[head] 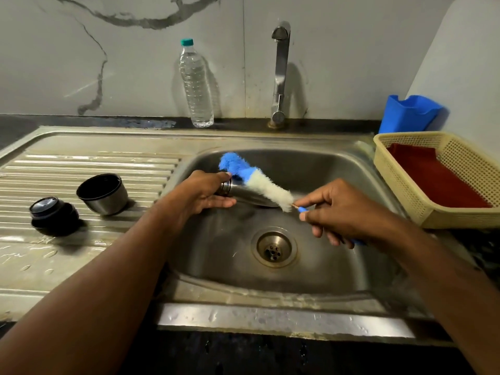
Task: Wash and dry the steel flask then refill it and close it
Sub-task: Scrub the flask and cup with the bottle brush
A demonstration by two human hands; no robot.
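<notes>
The sink basin (311, 169) sits right of the ribbed drainboard (89, 163), with the drain (273, 249) in its floor nearer the front edge. The tap (280, 77) stands behind the basin's back rim, and the water bottle (195, 82) stands left of it at the counter's back edge, against the wall. On the drainboard, the cup (104, 194) stands near the basin's left rim, and the stopper (52, 215) lies left of it and slightly nearer the front. At the basin's right rim sits the basket (400, 182), with a cloth (435, 177) lying in it. Behind the basket, in the back right corner, stands a holder (411, 112).

Over the basin, the left hand (203, 193) holds the flask (243, 192) on its side, mouth to the left. The brush (254, 180), gripped by the right hand (343, 209), lies across the flask.
</notes>
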